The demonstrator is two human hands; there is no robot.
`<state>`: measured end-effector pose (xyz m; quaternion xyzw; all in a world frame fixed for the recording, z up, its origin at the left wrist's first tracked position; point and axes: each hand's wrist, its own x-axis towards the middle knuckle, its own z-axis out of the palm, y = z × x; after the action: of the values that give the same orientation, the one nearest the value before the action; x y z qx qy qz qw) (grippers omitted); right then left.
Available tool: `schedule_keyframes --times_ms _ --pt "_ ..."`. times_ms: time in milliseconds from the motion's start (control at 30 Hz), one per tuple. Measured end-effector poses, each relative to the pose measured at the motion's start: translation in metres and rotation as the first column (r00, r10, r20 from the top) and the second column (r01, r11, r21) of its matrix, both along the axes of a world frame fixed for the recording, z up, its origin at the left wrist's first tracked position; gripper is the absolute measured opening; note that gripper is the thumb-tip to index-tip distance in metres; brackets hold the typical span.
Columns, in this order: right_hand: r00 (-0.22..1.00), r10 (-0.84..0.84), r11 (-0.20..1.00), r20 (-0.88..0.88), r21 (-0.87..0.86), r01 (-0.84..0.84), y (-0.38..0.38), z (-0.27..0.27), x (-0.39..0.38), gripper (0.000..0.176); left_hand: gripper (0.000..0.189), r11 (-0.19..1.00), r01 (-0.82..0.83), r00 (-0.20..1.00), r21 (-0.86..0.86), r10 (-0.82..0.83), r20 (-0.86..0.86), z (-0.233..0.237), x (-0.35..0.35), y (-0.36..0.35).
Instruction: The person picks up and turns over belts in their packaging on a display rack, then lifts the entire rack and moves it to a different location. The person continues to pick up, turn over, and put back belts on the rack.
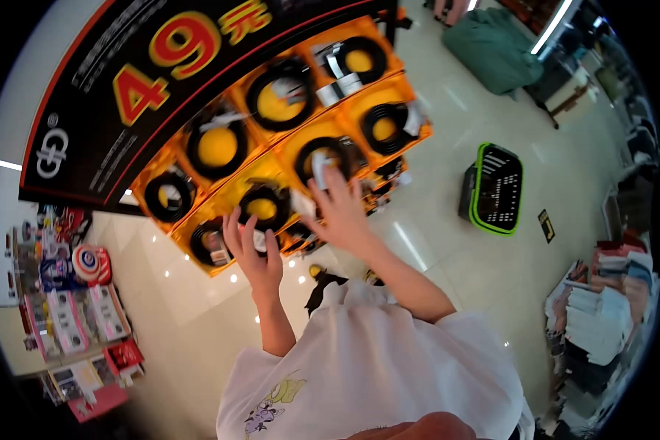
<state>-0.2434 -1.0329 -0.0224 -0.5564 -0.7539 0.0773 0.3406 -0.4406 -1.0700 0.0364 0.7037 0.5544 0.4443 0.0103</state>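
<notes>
Coiled black belts with white tags sit in the orange compartments of a display stand [262, 163]. My left hand [257, 261] is at the lower row, fingers spread over the front of one coiled belt [263, 199]; a white tag [259, 240] shows between thumb and fingers. To its right, my right hand [342, 218] reaches over another coiled belt [306, 152], fingers apart. Its fingertips are right at that belt's white label [320, 170], and a pale tag [302, 203] lies by the thumb.
A black sign [88, 147] with "49元" in red and yellow rises behind the stand. On the floor to the right stands a black basket with a green rim [479, 207]. Shelves of boxed goods [77, 319] are at left, folded clothes [598, 323] at right.
</notes>
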Motion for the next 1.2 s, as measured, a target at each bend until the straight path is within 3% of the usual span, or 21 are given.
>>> schedule_keyframes --times_ms 167,233,300,367,467,567,733,833,900,967,1000,1067,1200 --pt "0.981 0.192 0.98 -0.002 -0.047 -0.192 -0.006 0.011 0.032 0.069 0.044 0.971 0.218 0.966 -0.096 -0.229 -0.123 0.018 0.1 0.065" --pt "0.965 0.246 0.969 -0.091 0.051 -0.242 -0.005 0.004 0.04 0.06 0.044 0.969 0.184 0.958 -0.166 -0.215 -0.188 0.012 0.123 0.093" --pt "0.948 0.309 0.95 -0.07 -0.012 -0.311 -0.011 0.002 0.053 0.053 0.044 0.968 0.128 0.932 -0.216 -0.192 -0.308 -0.007 0.132 0.116" --pt "0.925 0.31 0.949 -0.22 0.017 -0.314 -0.021 0.017 0.069 0.042 0.044 0.975 0.071 0.896 -0.21 -0.155 -0.416 -0.009 0.138 0.12" --pt "0.93 0.253 0.966 -0.267 0.015 -0.259 -0.028 0.017 0.092 0.031 0.043 0.984 0.075 0.91 -0.16 -0.133 -0.394 -0.011 0.139 0.121" --pt "0.929 0.221 0.975 -0.297 0.095 -0.201 -0.01 0.041 0.129 0.031 0.04 0.99 0.058 0.925 -0.126 -0.101 -0.367 -0.009 0.143 0.121" --pt "0.944 0.041 0.964 -0.328 0.261 0.048 0.056 0.068 0.185 0.037 0.033 0.996 -0.023 0.973 -0.082 0.003 -0.232 -0.014 0.15 0.13" --pt "0.984 -0.048 0.979 -0.17 0.189 0.08 0.092 0.08 0.204 0.046 0.025 0.996 -0.031 0.999 -0.085 0.029 -0.022 -0.009 0.151 0.13" --pt "0.992 0.001 0.989 -0.124 0.145 0.017 0.115 0.062 0.215 0.054 0.014 0.992 -0.033 0.918 -0.119 0.077 0.388 -0.005 0.159 0.124" --pt "0.983 0.089 0.993 -0.161 0.093 -0.074 0.13 0.052 0.219 0.059 0.012 0.986 -0.162 0.938 -0.026 0.163 0.307 -0.003 0.154 0.124" --pt "0.982 0.097 0.991 -0.165 0.106 -0.08 0.133 0.044 0.219 0.059 0.015 0.983 -0.172 0.912 0.057 0.137 0.386 -0.007 0.154 0.133" --pt "0.971 0.125 0.986 -0.205 0.131 -0.099 0.136 0.032 0.218 0.057 0.026 0.961 -0.22 0.969 0.165 0.197 0.148 0.023 0.171 0.145" --pt "0.927 0.218 0.976 -0.305 0.065 -0.208 0.136 0.043 0.23 0.054 0.052 0.976 -0.219 0.967 -0.008 0.216 -0.133 0.019 0.195 0.177"
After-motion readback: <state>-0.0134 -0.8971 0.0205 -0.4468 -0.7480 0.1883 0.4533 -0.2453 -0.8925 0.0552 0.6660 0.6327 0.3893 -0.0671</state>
